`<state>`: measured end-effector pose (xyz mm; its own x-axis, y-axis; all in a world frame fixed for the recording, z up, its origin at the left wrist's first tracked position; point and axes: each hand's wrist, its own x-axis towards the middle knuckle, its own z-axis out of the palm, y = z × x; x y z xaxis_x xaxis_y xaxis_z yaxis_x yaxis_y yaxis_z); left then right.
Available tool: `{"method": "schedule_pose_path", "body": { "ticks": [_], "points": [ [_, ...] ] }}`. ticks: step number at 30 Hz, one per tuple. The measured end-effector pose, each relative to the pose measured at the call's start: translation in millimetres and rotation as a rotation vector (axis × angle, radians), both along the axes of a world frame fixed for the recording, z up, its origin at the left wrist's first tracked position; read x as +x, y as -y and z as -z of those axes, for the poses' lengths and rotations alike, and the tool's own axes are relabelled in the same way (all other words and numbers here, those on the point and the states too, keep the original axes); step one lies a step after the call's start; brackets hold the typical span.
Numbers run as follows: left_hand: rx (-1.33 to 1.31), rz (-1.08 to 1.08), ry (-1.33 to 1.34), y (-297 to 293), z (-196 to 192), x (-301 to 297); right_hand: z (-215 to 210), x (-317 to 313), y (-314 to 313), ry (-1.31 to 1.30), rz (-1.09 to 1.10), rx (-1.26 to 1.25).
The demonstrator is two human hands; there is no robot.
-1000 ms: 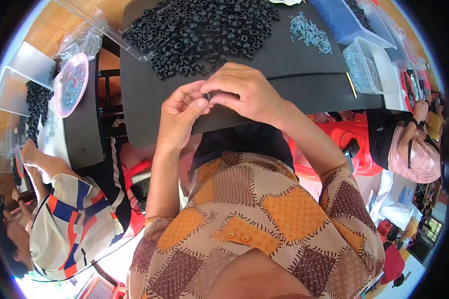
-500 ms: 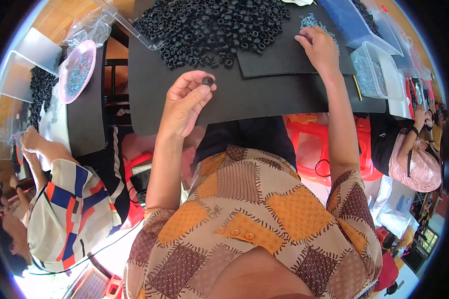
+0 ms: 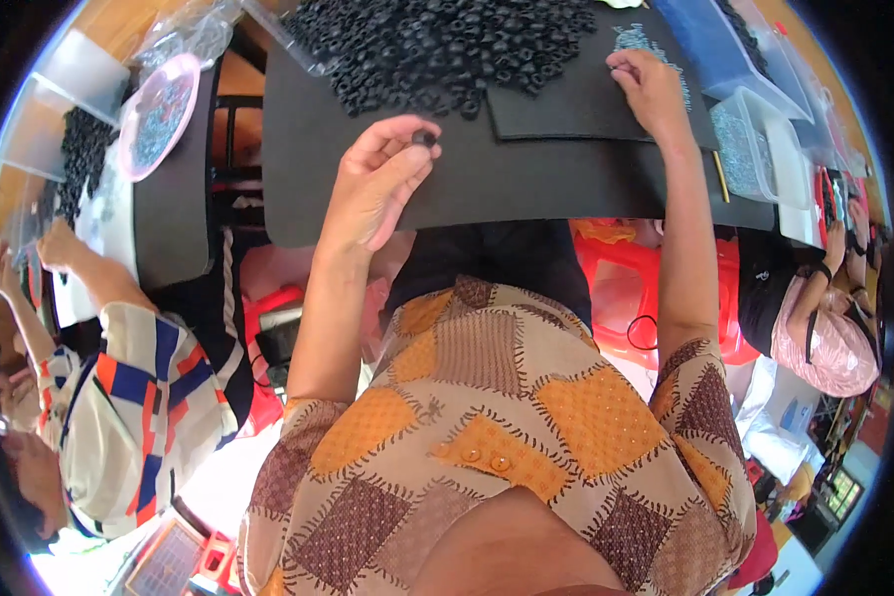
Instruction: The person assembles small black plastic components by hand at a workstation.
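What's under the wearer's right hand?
Black mat and small bluish pieces show around the right hand; whatever lies directly beneath it is covered, can't be seen.

We see the left hand (image 3: pixel 382 184), which holds a small black part (image 3: pixel 424 138) between thumb and fingers above the dark table (image 3: pixel 526 184). The right hand (image 3: pixel 656 97) is over a black mat (image 3: pixel 566 114), near small pale-blue pieces (image 3: pixel 629 38); we cannot tell if it holds one. Beyond the left hand we observe a large heap of black parts (image 3: pixel 447 50).
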<state>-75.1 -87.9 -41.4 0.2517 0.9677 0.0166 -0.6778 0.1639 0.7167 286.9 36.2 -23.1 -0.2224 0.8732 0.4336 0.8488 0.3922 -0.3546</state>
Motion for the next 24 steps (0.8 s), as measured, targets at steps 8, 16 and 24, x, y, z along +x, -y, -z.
{"method": "schedule_pose_path", "body": {
  "ticks": [8, 16, 24],
  "points": [
    [0.038, 0.005, 0.043, -3, 6, -14, -47, -129, 82, -0.72, -0.447, -0.345],
    [0.062, -0.053, -0.043, -2, 5, -14, -45, -187, 101, -0.708, -0.537, -0.319],
    [0.212, -0.104, -0.207, -3, 12, -20, -45, -201, 107, -0.501, -0.481, -0.267]
  ]
}}
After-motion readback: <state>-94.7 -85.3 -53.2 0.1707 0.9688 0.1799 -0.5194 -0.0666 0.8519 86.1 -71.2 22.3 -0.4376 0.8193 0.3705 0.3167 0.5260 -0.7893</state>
